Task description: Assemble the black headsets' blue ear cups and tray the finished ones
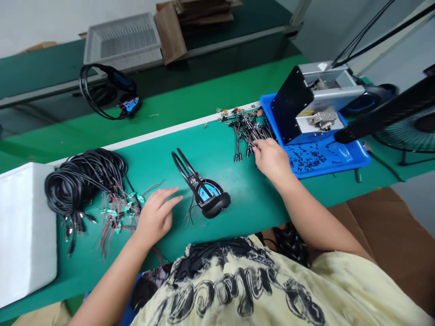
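A black headset [214,199] with a blue inner part lies on the green mat between my hands. My left hand [158,213] is just left of it, fingers apart and holding nothing. Beside that hand are small green circuit boards with thin red wires [118,210], and past them a coiled bundle of black cables [86,179]. My right hand [272,158] reaches to a pile of short black boom pieces with metal ends [246,124]. Its thumb and index finger are pinched on one of these black pieces at the pile's near side.
A blue tray [356,156] with many small black screws holds a screw-feeding machine [319,104]. Over it hangs a black tool [384,106], near a fan [418,127]. A white bin [27,231] stands left. Another headset [112,93] lies behind, below a grey crate [122,40].
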{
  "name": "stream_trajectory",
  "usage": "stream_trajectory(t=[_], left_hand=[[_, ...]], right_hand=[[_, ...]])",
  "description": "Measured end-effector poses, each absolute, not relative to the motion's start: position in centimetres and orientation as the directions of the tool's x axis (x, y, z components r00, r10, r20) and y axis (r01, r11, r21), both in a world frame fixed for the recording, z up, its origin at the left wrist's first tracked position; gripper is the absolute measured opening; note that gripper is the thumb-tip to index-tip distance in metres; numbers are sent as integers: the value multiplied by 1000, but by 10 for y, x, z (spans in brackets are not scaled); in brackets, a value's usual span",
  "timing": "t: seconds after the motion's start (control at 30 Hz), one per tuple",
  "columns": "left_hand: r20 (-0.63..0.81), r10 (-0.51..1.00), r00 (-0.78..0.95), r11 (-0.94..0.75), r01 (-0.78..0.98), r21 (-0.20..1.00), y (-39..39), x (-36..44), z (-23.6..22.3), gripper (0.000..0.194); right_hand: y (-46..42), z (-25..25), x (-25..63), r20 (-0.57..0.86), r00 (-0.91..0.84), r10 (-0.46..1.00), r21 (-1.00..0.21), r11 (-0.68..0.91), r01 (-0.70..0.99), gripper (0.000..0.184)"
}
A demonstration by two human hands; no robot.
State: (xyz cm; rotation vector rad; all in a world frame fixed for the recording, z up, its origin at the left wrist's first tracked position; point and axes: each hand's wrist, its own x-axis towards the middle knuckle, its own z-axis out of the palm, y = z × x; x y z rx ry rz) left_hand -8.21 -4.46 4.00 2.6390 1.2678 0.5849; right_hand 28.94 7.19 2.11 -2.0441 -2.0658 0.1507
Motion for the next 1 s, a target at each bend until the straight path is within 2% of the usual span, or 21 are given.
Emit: stream_trajectory(t=[0.1,0.17,0.23,0.37,0.43,0.53,0.57,0.63,0.7,0.77,0.8,0.87,0.93,1.0], left_hand=[[350,828,438,-554,732,396,-27,-64,45,39],[369,860,352,-499,731,466,-13,-47,48,34],[363,879,309,-466,717,518,0,-30,52,34],[295,873,389,-482,599,639,20,-4,58,56],[211,875,436,-433,509,744,25,5,59,50],[-38,914,404,-125,370,920,25,16,58,34],[-141,914,381,23,299,954,24,18,57,35],[-322,879,351,301,116,947,21,20,54,39],[-435,841,322,480,-72,874,20,22,53,42],[-495,820,288,561,-231,795,20,23,53,41],[-508,817,272,573,-290,766,21,24,54,40],[-512,821,251,570,-371,733,23,28,54,38],[-502,828,250,561,-404,723,25,32,51,36],[-491,828,270,560,-393,729,27,35,46,37]], right_hand=[[64,43,293,237,18,971,-307,57,950,32],[56,61,294,329,-50,943,-308,157,938,31],[49,78,292,362,-184,914,-224,277,934,30],[52,100,274,340,-474,812,-50,519,853,29],[65,103,257,333,-577,746,-27,619,785,30],[90,101,228,330,-658,677,-45,707,705,32],[98,99,219,329,-672,664,-74,727,682,33],[106,94,206,356,-662,659,-165,742,650,32],[104,88,201,396,-592,702,-291,708,644,30],[92,82,204,365,-491,791,-481,612,628,28],[84,79,208,283,-463,840,-605,531,594,26],[65,70,216,16,-489,872,-826,287,486,27],[48,60,224,-199,-539,818,-921,31,388,35],[36,50,227,-261,-515,817,-942,-100,320,34]])
